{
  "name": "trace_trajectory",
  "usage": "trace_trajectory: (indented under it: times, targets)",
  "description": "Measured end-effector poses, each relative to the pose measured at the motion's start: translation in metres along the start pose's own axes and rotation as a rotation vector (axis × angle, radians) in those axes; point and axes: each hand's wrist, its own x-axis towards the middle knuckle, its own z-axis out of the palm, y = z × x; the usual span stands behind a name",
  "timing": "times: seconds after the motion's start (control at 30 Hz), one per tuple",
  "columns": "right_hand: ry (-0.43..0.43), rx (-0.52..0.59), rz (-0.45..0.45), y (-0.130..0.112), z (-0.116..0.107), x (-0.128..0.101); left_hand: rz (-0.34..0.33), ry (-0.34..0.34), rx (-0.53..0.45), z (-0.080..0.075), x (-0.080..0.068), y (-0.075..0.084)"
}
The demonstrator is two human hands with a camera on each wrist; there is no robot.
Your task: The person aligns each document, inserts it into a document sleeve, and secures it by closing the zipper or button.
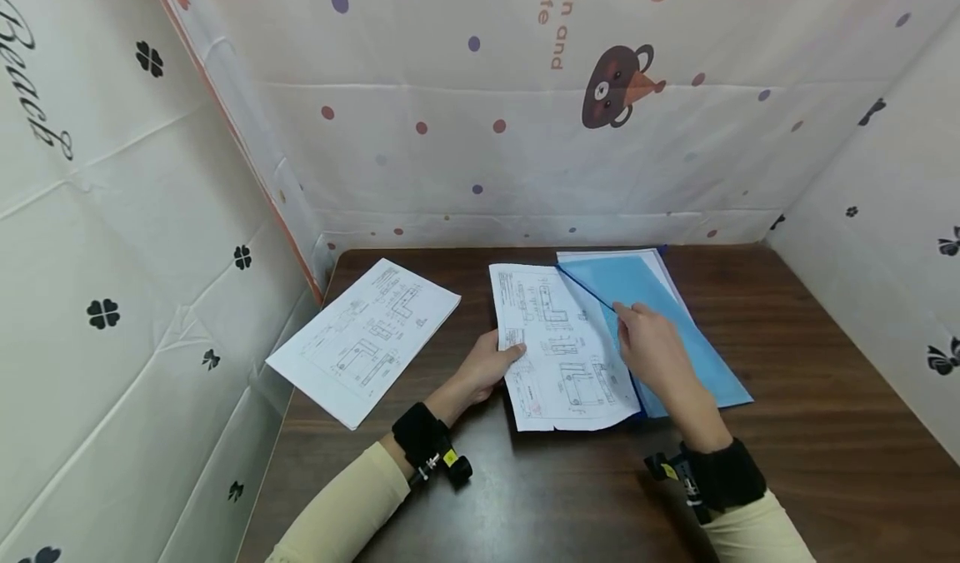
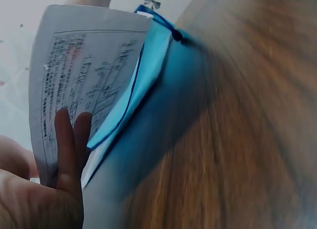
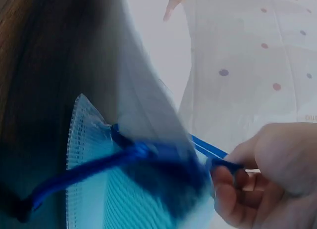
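Observation:
My left hand (image 1: 482, 369) grips the left edge of printed technical drawings (image 1: 551, 355), thumb on top; in the left wrist view its fingers (image 2: 64, 140) lie against the printed back. The drawings lie partly in the mouth of a blue document pouch (image 1: 675, 330). My right hand (image 1: 655, 348) pinches the pouch's dark blue edge strip, holding the opening apart. The right wrist view shows the pouch's ribbed mesh (image 3: 133, 204) and a blurred blue strap (image 3: 89, 172), with the right thumb and fingers closed on the edge. How far in the sheets reach is hidden.
Another drawing (image 1: 367, 338) lies tilted on the left of the dark wooden table (image 1: 525, 505). White sheet edges (image 1: 652, 256) show behind the pouch's top. Patterned cloth walls (image 1: 450, 155) stand at the back and both sides.

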Motion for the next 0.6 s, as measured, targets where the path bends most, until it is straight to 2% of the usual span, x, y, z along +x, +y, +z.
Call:
trace_trajectory:
  times: [0.2, 0.37, 0.5, 0.6]
  targets:
    - [-0.028, -0.011, -0.005, -0.0069, 0.0062, 0.0018, -0.003, -0.002, -0.039, -0.0007, 0.004, -0.003]
    - [-0.036, -0.008, -0.005, -0.0067, 0.0067, 0.0033, -0.046, 0.023, -0.107, -0.0022, 0.0054, -0.0075]
    - [-0.008, 0.032, -0.005, -0.0029, 0.0029, 0.0069, -0.081, -0.05, -0.133, -0.0013, 0.0041, -0.0077]
    - [0.008, 0.043, -0.008, -0.0019, -0.0001, 0.0098, -0.068, -0.104, -0.136, 0.0018, 0.0037, -0.0058]
